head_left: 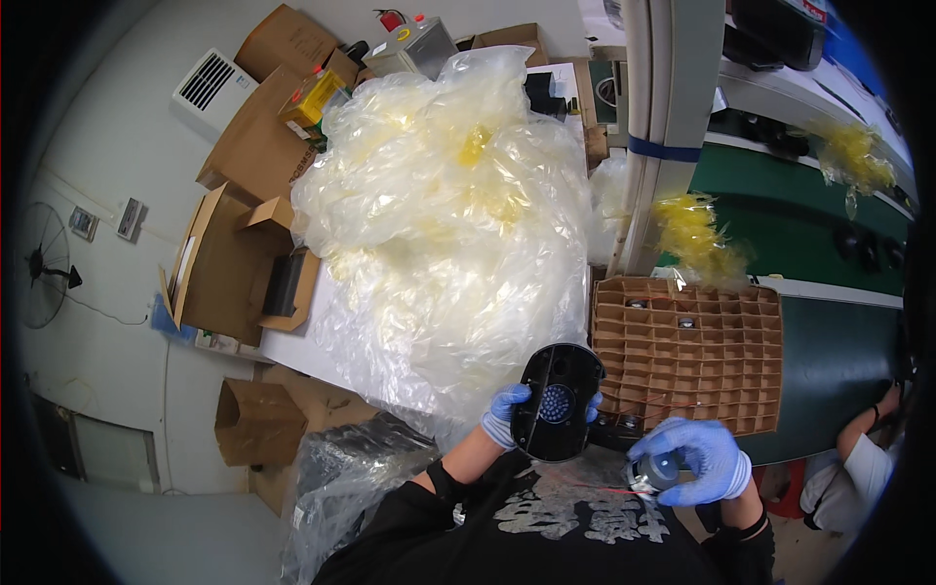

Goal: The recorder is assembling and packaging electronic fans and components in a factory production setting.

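Note:
My left hand (501, 415), in a blue glove, grips a black rounded housing (546, 437) by its sides. The housing faces up and has a round dotted grille in its middle. To the right, my right hand (710, 460), gloved too, has its fingers round a small round speaker driver (657, 472). A thin red wire (600, 487) trails left from the driver. The two parts are apart. Just beyond my hands is a cardboard divider grid (697, 366). A few round drivers (686, 323) sit in its cells.
A big heap of clear and yellowish plastic bags (439, 214) covers the white table at left. Cardboard boxes (229, 258) and metal cans (411, 47) stand around it. A grey post (673, 107) rises beyond the grid. At right are a green belt (829, 361) and another person's arm (871, 419).

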Demonstrator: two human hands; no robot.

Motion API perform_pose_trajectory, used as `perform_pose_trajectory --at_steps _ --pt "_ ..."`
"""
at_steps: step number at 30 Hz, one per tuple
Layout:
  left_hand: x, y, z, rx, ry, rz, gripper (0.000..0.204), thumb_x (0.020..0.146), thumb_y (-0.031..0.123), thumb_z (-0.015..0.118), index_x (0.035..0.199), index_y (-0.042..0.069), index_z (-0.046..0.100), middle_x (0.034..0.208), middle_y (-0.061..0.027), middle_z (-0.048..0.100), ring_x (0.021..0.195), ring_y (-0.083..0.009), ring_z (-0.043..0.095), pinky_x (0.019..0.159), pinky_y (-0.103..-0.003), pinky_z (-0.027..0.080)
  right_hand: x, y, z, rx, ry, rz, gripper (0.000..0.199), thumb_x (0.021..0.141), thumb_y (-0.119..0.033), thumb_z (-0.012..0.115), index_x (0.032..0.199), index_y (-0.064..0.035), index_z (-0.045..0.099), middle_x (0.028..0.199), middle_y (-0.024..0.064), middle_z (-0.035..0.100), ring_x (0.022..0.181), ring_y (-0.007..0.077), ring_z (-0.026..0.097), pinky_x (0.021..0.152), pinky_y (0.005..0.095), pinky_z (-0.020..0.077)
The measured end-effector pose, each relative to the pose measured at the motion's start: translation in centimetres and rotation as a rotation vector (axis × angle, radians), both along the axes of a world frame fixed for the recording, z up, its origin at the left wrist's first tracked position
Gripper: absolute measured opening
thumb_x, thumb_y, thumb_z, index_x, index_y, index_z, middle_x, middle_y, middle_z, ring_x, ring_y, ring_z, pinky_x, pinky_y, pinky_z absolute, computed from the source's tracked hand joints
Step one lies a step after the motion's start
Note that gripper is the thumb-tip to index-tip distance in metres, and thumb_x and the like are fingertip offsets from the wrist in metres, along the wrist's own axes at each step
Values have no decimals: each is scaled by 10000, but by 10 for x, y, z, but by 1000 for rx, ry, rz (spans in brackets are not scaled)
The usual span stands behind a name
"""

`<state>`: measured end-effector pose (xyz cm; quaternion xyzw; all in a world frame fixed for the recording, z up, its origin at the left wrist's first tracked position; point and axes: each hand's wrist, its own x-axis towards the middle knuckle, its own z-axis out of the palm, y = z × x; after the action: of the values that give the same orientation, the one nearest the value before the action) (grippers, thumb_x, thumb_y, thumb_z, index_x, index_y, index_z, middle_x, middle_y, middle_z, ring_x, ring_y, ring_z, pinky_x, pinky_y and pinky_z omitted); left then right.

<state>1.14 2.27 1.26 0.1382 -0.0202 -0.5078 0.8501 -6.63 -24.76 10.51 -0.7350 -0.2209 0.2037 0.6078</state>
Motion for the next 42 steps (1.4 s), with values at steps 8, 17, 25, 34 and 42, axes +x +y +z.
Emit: perform_pose_trajectory --at_steps 8,17,25,34,42 --pt "-6 -8 -30 59 196 90 788 759 355 683 1375 30 315 1319 -209 439 1198 -338 465 1032 -469 361 23 50 13 -27 -441 -570 433 581 -83 805 927 -50 546 997 124 601 863 230 601 746 310 477" --pt "-11 -28 -25 214 -57 71 953 747 664 564 1401 38 265 1399 -154 365 1272 -285 390 1063 -445 330 30 68 -7 -536 -687 -484 310 535 -226 780 737 -119 571 882 37 612 886 263 538 930 477 361" --pt "-8 -29 -22 261 -51 100 1013 691 722 563 1406 72 261 1395 -151 364 1268 -293 395 1068 -461 326 37 72 -8 -694 -711 -449 298 544 -251 762 764 -120 608 859 37 596 932 252 529 1044 529 278" --pt "-5 -31 -14 249 -54 73 1031 672 746 557 1399 71 278 1382 -154 382 1258 -294 409 1062 -468 333 39 68 -9 -658 -706 -435 353 524 -283 777 804 -122 635 890 32 606 930 248 530 1037 520 290" --pt "1 -34 -27 77 -25 65 937 742 674 552 1415 94 253 1355 -149 417 1223 -292 454 1043 -459 361 44 65 -6 -648 -697 -438 360 540 -300 775 818 -117 638 905 29 605 929 246 529 1018 509 308"
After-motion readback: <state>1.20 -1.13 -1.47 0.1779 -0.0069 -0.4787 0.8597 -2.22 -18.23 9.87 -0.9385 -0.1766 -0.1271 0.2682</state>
